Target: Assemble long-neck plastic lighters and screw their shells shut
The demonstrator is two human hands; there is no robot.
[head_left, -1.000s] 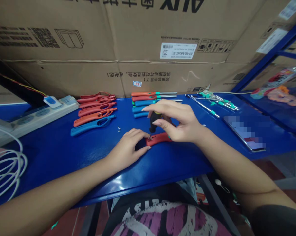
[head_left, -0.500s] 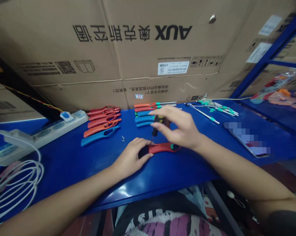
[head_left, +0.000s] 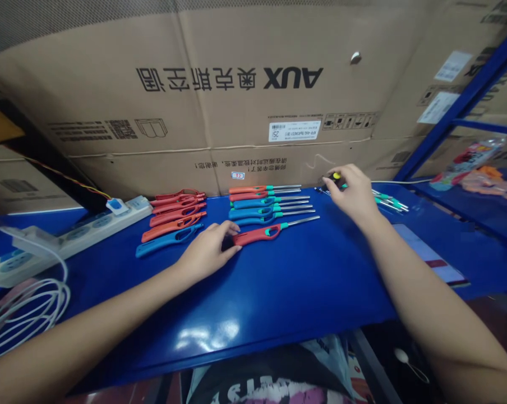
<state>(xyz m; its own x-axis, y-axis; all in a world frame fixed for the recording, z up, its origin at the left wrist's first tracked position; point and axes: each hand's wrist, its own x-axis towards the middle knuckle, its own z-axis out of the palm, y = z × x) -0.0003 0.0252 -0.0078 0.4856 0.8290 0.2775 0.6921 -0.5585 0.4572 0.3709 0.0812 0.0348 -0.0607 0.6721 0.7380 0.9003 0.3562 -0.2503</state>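
Note:
My left hand [head_left: 209, 251] grips the handle end of a red lighter [head_left: 257, 235] between thumb and fingers; its metal tube points right. My right hand [head_left: 354, 193] is raised near the back of the blue table, closed on a screwdriver [head_left: 336, 177] whose yellow-topped handle shows between the fingers. Just behind the red lighter lies a row of assembled lighters [head_left: 249, 213], orange, red and blue, with green parts and metal tubes. Several red, orange and blue lighter handles without tubes [head_left: 169, 238] lie to the left. Loose metal tubes with green parts [head_left: 390, 201] are partly behind my right hand.
A white power strip [head_left: 81, 233] and coiled white cable [head_left: 26, 314] lie at the left. The phone [head_left: 434, 255] rests at the right. A large cardboard box [head_left: 236, 106] stands behind the table [head_left: 279, 292]. A bottle [head_left: 468, 163] lies on the right shelf.
My right hand has moved up and right with the screwdriver, away from the red lighter. My left hand and the red lighter have shifted left and up, and the lighter's metal tube now shows.

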